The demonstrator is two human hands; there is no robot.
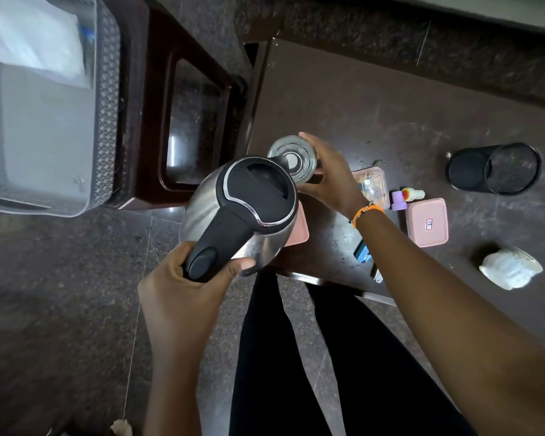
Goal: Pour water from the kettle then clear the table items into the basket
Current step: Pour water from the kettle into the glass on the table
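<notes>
Now left hand (183, 278) grips kettle (239, 212) handle.

- Beyond the mesh cup (494, 168) I see bare desk (375, 99), room for my grip.
- Near side of it: pink box (427, 222), small bottle (414, 194), crumpled paper (510, 268) block me.

The polished steel kettle (258, 247) has a black lid and handle. The drinking glass (293, 160) is clear. The plastic basket (107, 99) is grey with a small diamond weave. The speckled dark brown tabletop (375, 105) carries a pale pink lidded box (427, 222), a black mesh cup (494, 168), a lilac cap (397, 200) and a crumpled white wrapper (510, 268). An orange thread wristband (367, 212) circles one wrist.
</notes>
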